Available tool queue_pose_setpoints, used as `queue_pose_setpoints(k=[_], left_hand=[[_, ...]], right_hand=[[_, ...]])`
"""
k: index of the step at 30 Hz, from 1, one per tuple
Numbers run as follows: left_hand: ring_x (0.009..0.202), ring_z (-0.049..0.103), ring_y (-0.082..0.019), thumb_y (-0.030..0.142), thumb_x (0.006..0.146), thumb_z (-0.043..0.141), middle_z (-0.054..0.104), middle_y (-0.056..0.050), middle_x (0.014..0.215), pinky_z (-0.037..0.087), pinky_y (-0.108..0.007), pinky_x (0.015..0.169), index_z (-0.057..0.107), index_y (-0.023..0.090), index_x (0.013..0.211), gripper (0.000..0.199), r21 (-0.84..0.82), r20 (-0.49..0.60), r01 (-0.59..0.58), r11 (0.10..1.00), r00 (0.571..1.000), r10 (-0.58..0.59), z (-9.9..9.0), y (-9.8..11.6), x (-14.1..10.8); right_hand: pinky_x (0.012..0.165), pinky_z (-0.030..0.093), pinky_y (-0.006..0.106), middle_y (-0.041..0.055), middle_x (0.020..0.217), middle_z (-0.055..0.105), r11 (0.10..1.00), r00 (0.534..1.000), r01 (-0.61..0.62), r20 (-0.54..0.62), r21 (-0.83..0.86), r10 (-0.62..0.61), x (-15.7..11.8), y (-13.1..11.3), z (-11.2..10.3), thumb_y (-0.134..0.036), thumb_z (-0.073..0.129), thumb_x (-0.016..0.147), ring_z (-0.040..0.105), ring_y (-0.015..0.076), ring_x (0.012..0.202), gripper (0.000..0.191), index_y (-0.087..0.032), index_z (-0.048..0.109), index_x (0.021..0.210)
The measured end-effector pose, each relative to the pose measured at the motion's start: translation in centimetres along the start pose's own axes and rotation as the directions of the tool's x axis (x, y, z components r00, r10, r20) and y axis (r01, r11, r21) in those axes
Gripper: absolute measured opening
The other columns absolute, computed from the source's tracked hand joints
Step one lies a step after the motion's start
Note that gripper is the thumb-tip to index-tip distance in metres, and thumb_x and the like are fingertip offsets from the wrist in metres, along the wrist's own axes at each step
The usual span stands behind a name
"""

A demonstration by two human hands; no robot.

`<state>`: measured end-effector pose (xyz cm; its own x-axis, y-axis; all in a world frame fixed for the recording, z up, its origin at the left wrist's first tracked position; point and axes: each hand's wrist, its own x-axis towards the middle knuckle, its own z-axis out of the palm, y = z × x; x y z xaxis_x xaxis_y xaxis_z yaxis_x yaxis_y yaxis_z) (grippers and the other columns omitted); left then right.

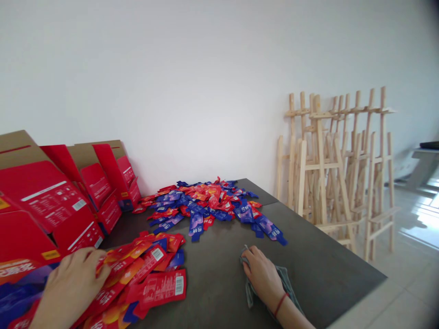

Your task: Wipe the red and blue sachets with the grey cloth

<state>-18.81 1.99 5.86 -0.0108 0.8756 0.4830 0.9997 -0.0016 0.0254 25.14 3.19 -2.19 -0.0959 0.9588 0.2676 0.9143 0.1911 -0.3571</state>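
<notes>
My left hand [77,274] is at the lower left, among a heap of red-and-orange sachets [161,290] mixed with blue ones. Its fingers are curled over, with red sachets between thumb and forefinger; the palm side is hidden. To the right, my right hand [262,274] is closed on a grey-green cloth [286,278] that lies bunched against the dark tabletop [212,260]. A red band circles the right wrist. Farther back spreads another heap of red and blue sachets [206,201].
Open red cardboard boxes [51,196] stand in a row along the left side, flaps up. A white wall [206,91] rises behind the table. Several wooden easels [322,173] stand beyond the table's right edge, on a shiny tiled floor [394,292].
</notes>
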Motion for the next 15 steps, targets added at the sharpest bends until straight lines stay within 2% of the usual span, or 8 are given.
queue_pose_setpoints(k=[1,2,5,8,11,15], left_hand=[[0.108,0.050,-0.032,0.038,0.083,0.034,0.061,-0.008,0.109,0.038,-0.052,0.095,0.060,0.019,0.098,0.035,0.089,-0.052,-0.024,0.996,0.998,0.028,-0.4,2.4,0.5],[0.109,0.050,-0.030,0.034,0.083,0.035,0.059,-0.011,0.114,0.039,-0.047,0.095,0.060,0.017,0.101,0.035,0.106,-0.050,-0.101,0.989,0.993,0.107,-0.5,5.0,1.1],[0.110,0.052,-0.026,0.023,0.085,0.042,0.059,-0.014,0.117,0.039,-0.040,0.098,0.060,0.014,0.108,0.031,0.016,0.122,-0.322,0.947,0.940,0.318,0.8,13.0,2.6],[0.106,0.055,-0.029,0.015,0.084,0.046,0.062,-0.016,0.108,0.042,-0.042,0.092,0.062,0.011,0.106,0.027,0.035,0.327,-0.371,0.928,0.882,0.340,4.0,18.8,4.1],[0.102,0.058,-0.027,0.011,0.089,0.043,0.063,-0.018,0.105,0.044,-0.043,0.090,0.062,0.007,0.105,0.025,0.068,0.383,-0.334,0.940,0.879,0.284,7.1,21.6,6.1],[0.098,0.060,-0.020,0.032,0.091,0.054,0.059,-0.009,0.114,0.051,-0.041,0.084,0.056,0.014,0.115,0.030,0.101,0.442,-0.282,0.954,0.872,0.210,9.3,22.0,8.3]], right_hand=[[0.078,0.041,0.026,0.0037,0.099,0.057,1.000,1.000,0.002,0.001,0.001,-0.002,0.0,0.0,0.0,-0.015,0.047,0.087,0.056,0.0180,0.093,0.017,-0.023,0.060,0.095],[0.078,0.041,0.026,0.0037,0.098,0.057,1.000,1.000,0.004,0.001,0.003,-0.004,0.0,0.0,0.0,-0.015,0.047,0.087,0.056,0.0181,0.093,0.017,-0.023,0.060,0.095],[0.079,0.041,0.026,0.0037,0.098,0.057,1.000,1.000,0.009,-0.005,0.015,-0.009,0.0,0.0,-0.1,-0.015,0.046,0.087,0.056,0.0180,0.093,0.018,-0.023,0.060,0.095],[0.079,0.041,0.026,0.0031,0.098,0.057,0.999,1.000,0.016,-0.013,0.036,-0.015,0.0,0.0,-0.3,-0.016,0.046,0.087,0.056,0.0176,0.092,0.018,-0.023,0.060,0.094],[0.079,0.041,0.025,0.0026,0.098,0.058,0.999,1.000,0.014,-0.017,0.041,-0.013,-0.1,0.0,-0.4,-0.017,0.045,0.087,0.056,0.0173,0.092,0.018,-0.024,0.060,0.095],[0.080,0.040,0.026,0.0030,0.099,0.058,0.999,1.000,0.012,-0.009,0.047,-0.012,0.0,0.2,-0.1,-0.017,0.045,0.087,0.056,0.0176,0.093,0.018,-0.024,0.060,0.095]])
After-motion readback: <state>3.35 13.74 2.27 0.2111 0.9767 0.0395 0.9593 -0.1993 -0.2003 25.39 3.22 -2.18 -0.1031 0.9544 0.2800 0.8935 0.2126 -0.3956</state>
